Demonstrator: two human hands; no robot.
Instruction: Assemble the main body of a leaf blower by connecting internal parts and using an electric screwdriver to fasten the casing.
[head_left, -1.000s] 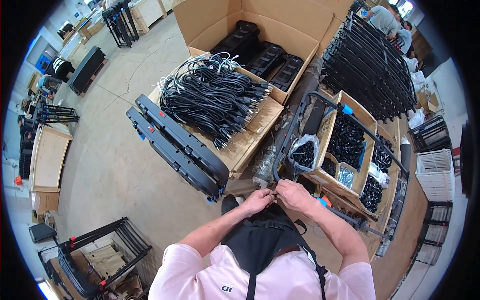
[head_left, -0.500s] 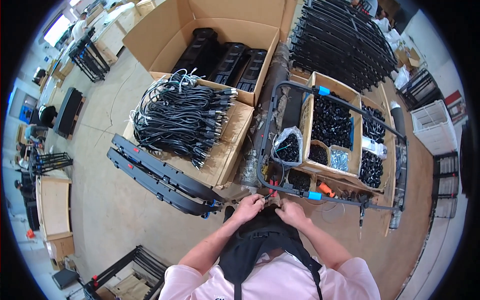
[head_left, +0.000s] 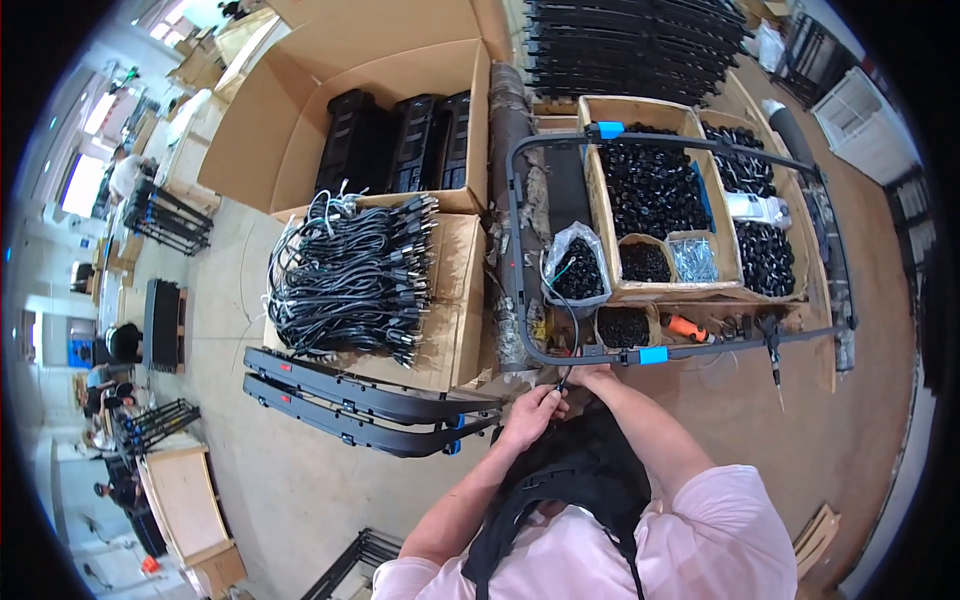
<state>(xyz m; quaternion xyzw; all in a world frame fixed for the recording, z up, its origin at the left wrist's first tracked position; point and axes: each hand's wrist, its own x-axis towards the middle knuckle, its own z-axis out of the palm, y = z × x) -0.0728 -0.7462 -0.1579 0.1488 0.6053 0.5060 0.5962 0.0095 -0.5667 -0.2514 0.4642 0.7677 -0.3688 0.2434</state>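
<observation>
Head view leaves much of the right hand (head_left: 592, 376) unclear: it lies just under the near bar of a dark tubular frame (head_left: 514, 240), its fingertips out of sight, so whether those fingers are clenched or released cannot be told. The left hand (head_left: 535, 412) shows better; its thumb and fingers pinch a thin black cable (head_left: 575, 322) beside the frame's near left corner. From that grip the cable arcs up past the near bar to a greenish end over a clear bag (head_left: 576, 272) of small black parts. Its lower end is lost among the hands and the dark apron (head_left: 570, 470).

The frame stands between the person and the supplies, its far bar crossing in front of a divided box (head_left: 592, 190) filled with black pieces and hiding a strip of them. An orange-handled tool (head_left: 688, 328) lies just inside the near bar, while a thin-tipped tool (head_left: 773, 350) hangs across that bar farther right.

To the left, a heap of black cords (head_left: 345, 280) covers much of a flat carton (head_left: 455, 290), behind which an open carton (head_left: 250, 150) holds dark housings (head_left: 350, 145). Two curved black panels (head_left: 350, 400) lie near the cords. Stacked black frames (head_left: 620, 50) are cut off above, and distant people at the left rim are too small to make out.
</observation>
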